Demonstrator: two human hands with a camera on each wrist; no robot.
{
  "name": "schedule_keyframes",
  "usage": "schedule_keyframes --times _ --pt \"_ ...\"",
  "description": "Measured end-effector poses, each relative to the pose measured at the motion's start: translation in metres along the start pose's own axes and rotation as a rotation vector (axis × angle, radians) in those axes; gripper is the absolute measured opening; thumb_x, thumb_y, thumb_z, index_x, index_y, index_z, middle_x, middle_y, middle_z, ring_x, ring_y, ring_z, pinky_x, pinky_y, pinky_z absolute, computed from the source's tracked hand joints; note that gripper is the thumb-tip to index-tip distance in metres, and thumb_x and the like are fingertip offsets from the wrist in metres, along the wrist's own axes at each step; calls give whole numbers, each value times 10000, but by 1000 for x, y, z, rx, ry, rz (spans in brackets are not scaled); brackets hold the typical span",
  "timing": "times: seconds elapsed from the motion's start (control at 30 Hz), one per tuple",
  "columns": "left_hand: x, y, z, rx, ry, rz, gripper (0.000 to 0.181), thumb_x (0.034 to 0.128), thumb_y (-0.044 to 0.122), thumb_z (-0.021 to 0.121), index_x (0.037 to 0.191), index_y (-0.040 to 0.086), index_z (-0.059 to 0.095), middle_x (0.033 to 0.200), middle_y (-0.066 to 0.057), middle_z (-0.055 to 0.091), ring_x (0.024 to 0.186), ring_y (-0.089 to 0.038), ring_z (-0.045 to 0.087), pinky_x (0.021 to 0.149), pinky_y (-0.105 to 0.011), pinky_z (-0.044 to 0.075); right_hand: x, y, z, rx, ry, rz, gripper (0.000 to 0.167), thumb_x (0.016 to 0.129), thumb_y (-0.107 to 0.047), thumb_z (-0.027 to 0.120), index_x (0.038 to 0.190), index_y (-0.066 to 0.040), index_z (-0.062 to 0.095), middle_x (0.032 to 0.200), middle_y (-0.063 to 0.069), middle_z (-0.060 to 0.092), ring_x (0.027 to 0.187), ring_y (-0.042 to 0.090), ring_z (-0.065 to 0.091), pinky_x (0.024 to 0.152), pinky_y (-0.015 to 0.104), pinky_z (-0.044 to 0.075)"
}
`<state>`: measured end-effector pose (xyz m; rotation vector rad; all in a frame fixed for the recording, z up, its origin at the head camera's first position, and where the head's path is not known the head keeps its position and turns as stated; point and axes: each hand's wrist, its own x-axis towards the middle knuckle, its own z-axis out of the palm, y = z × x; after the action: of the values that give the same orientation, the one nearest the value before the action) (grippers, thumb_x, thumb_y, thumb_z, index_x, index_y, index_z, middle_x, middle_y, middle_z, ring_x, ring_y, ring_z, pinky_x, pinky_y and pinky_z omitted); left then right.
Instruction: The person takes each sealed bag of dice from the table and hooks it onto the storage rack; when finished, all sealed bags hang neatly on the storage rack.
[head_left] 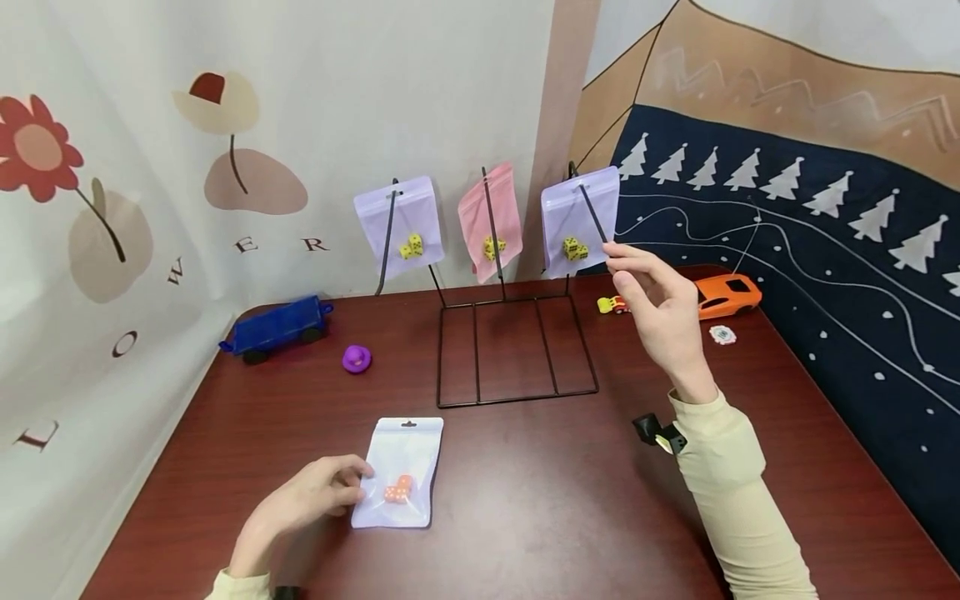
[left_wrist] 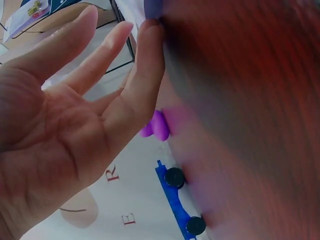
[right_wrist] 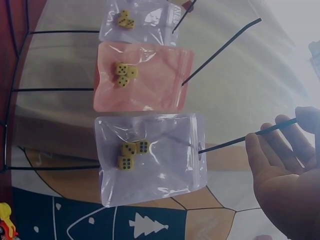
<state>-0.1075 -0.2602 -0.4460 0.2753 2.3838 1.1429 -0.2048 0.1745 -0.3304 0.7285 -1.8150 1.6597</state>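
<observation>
A light purple zip bag [head_left: 412, 454] with orange dice [head_left: 400, 490] inside lies flat at the front of the table. Fingertips of my left hand [head_left: 303, 498] touch its left edge, the fingers loosely bent and the palm bare in the left wrist view. Up at the black wire rack [head_left: 517, 400], my right hand [head_left: 663, 312] pinches the front end of the right hook [right_wrist: 230, 143]. On that hook hangs a purple bag [right_wrist: 175, 177] holding yellow dice [right_wrist: 128, 149]. A pink bag [right_wrist: 150, 97] hangs from the middle hook, another purple bag [head_left: 375, 217] from the left one; both contain yellow dice.
To the left stand a blue toy trailer [head_left: 277, 327] and a small purple toy hat [head_left: 357, 359]. Behind my right hand are an orange toy car [head_left: 729, 294], a small red-and-yellow toy [head_left: 611, 306] and a white chip [head_left: 722, 335]. Printed curtains border the table.
</observation>
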Motion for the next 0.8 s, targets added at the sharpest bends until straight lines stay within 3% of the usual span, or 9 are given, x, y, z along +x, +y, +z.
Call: schedule_keyframes --times 0.3,0.8 --pt "3 -4 4 -95 23 57 254 829 0 671 1067 -57 604 853 -85 563 744 -178 556 607 -245 493 1 -7 1 -26 0 -8 175 911 94 530 1040 187 601 1209 278 570 1063 180 600 884 225 486" --pt "3 1 10 -224 109 6 284 848 28 672 1107 -57 592 904 -109 543 745 -206 599 621 -298 520 0 19 -6 -9 1 -23 188 913 43 573 1074 104 648 1223 160 605 1078 242 597 910 260 488"
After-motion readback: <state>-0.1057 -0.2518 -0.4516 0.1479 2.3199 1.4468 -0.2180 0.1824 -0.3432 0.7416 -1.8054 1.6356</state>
